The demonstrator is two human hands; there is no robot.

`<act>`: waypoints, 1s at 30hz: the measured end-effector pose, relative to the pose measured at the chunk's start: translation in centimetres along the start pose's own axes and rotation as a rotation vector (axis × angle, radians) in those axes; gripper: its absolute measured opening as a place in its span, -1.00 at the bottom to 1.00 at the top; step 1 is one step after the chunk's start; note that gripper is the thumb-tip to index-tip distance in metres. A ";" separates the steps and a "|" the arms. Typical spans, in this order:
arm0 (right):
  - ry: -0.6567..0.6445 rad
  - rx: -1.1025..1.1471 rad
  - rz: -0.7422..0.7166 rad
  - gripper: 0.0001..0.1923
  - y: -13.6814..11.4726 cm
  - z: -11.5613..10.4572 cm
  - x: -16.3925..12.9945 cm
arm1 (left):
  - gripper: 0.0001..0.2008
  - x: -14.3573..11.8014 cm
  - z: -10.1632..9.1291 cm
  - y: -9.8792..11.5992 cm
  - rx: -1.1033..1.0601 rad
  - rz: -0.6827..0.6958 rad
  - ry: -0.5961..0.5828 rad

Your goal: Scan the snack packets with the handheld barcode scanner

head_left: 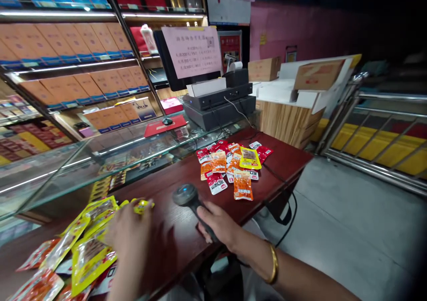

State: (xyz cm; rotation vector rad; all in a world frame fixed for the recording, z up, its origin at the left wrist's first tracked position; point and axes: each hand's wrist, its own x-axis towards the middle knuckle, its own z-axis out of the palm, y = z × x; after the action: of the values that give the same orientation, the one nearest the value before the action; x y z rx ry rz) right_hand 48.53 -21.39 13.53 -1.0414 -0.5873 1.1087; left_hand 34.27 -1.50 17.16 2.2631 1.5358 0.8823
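My right hand (216,223) is wrapped round the handle of a dark barcode scanner (187,196); a blue light glows on its head, which is over the red-brown table (167,234). My left hand (128,230), smeared by motion, is at the pile on the left, with a small yellow snack packet (142,206) at its fingertips. Beneath and beside this hand lie larger yellow snack packets (91,256) and some orange-red packets (38,287). Beyond the scanner is a second heap: orange packets (243,186), red-and-white packets (216,183) and one yellow packet (250,158).
A glass display counter (100,154) adjoins the table. On it stand a black cash drawer (220,112), a receipt printer (236,76) and a monitor bearing a pink sign (193,52). A black cable (290,221) hangs off the table's right side. Metal railing (376,154) stands at right.
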 end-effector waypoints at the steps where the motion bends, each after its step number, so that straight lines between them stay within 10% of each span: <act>1: 0.044 0.009 -0.001 -0.30 -0.2 -1.0 -0.4 | -0.62 -1.0 1.6 2.8 0.116 0.093 -0.040; 6: 0.233 0.058 -0.080 -0.35 -1.4 -5.3 -2.2 | -0.59 -5.4 8.6 11.9 0.402 0.378 -0.269; 13: 0.341 0.121 -0.126 -0.41 -2.6 -8.4 -3.7 | -0.40 -6.1 12.4 15.6 0.476 0.395 -0.258; 25: 0.252 0.130 -0.093 -0.41 -1.4 -7.6 -3.4 | -0.50 -3.5 9.5 11.8 0.411 0.150 -0.522; 30: 0.167 0.092 -0.070 -0.38 -1.0 -5.8 -2.9 | -0.69 -3.8 7.9 8.5 0.336 0.108 -0.401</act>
State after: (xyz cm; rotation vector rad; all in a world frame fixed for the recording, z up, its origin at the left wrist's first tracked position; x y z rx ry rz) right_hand 52.61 -26.33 12.23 -1.0147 -0.4323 0.9686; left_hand 44.53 -7.48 14.26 2.5703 1.4686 0.1733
